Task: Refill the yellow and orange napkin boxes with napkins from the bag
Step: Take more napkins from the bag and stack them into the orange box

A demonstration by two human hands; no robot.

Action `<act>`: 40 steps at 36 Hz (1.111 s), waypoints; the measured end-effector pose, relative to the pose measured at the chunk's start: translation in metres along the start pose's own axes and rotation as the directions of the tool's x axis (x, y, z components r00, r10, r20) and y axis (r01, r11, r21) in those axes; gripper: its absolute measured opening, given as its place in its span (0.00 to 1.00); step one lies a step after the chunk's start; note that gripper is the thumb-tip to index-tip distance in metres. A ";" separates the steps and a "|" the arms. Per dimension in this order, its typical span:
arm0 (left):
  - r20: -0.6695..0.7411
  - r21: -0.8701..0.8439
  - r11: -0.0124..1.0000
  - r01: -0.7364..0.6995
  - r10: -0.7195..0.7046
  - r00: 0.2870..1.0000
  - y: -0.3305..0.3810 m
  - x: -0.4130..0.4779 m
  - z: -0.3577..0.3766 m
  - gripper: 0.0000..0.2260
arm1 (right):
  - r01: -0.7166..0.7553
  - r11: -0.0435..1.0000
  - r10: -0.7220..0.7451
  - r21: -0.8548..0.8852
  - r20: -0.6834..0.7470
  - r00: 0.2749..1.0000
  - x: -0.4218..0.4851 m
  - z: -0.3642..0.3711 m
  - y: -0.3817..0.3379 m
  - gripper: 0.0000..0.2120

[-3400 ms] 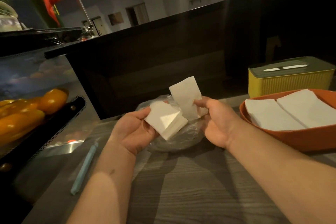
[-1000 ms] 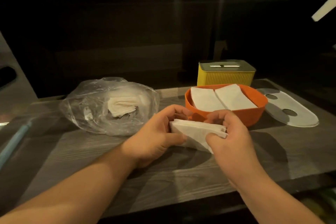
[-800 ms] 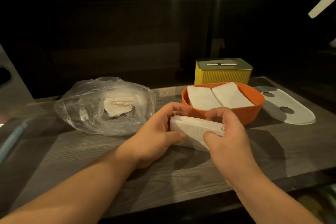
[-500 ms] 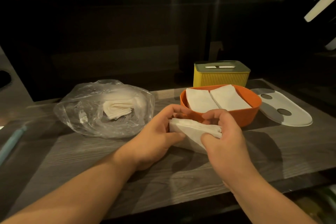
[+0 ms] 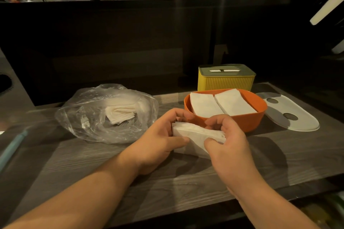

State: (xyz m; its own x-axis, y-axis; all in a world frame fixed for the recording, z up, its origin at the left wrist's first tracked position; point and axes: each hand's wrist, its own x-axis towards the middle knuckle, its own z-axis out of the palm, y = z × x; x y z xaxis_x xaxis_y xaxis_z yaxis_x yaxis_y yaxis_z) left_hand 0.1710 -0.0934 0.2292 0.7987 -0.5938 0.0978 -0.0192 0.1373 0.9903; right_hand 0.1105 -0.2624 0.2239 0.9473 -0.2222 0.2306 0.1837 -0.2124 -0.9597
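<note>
A stack of white napkins (image 5: 193, 136) lies between both hands just in front of the orange napkin box (image 5: 249, 121). My left hand (image 5: 160, 139) grips the stack's left end, and my right hand (image 5: 229, 141) grips its right end with curled fingers. The orange box stands without a lid and holds two piles of napkins side by side. Behind it stands the yellow napkin box (image 5: 226, 81) with its grey slotted lid on. To the left lies a clear plastic bag (image 5: 89, 115) with more napkins inside.
A white oval lid (image 5: 296, 117) with two holes lies right of the orange box on the grey wooden table (image 5: 186, 180). A pale blue pen (image 5: 13, 147) lies at the left edge. A dark partition rises behind the table.
Since 3.4 s ago the view swung right and the napkin stack came down from in front of the bag to beside the orange box. Over the last second the hands stay on it, barely shifting.
</note>
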 end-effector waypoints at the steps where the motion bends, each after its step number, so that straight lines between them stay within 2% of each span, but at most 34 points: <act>1: -0.001 0.004 1.000 -0.001 0.001 1.000 0.000 0.000 0.000 0.21 | 0.001 1.000 -0.001 -0.004 0.001 1.000 0.000 0.000 0.000 0.20; 7: -0.016 0.038 0.999 -0.006 0.006 1.000 0.001 0.002 0.000 0.22 | -0.002 1.000 0.002 0.016 -0.006 1.000 0.001 0.000 0.001 0.18; 12: 0.037 0.012 1.000 0.029 -0.030 0.999 0.000 0.001 -0.002 0.22 | 0.014 1.000 -0.014 0.015 -0.001 1.000 0.000 0.000 0.000 0.18; 17: 0.030 -0.003 1.000 0.028 -0.027 0.999 0.000 0.001 -0.002 0.21 | -0.007 1.000 0.007 0.011 0.014 1.000 0.000 0.001 -0.002 0.20; 23: 0.011 -0.013 1.000 0.014 -0.014 1.000 0.001 -0.001 -0.003 0.20 | 0.014 1.000 -0.014 0.001 -0.036 0.999 0.000 -0.001 0.000 0.19; 32: -0.021 -0.008 0.999 0.047 -0.047 0.999 0.003 -0.001 -0.002 0.19 | 0.008 1.000 -0.008 -0.014 -0.004 1.000 0.000 -0.002 0.001 0.19; 36: -0.035 0.019 0.998 0.055 -0.054 0.998 0.004 -0.002 -0.003 0.19 | 0.032 0.995 -0.021 -0.096 0.118 0.993 0.002 -0.011 -0.003 0.19; 40: -0.094 0.150 0.987 0.060 -0.046 0.995 0.010 -0.003 -0.007 0.21 | 0.172 0.923 -0.044 -0.344 0.351 0.935 0.010 -0.033 -0.020 0.18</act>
State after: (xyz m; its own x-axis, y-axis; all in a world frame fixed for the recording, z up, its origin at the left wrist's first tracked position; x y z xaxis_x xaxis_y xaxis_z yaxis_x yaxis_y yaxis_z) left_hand 0.1728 -0.0851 0.2386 0.8516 -0.5224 0.0428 -0.0618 -0.0190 0.9979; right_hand 0.1075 -0.2917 0.2505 0.9701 0.1355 0.2013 0.2426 -0.5622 -0.7907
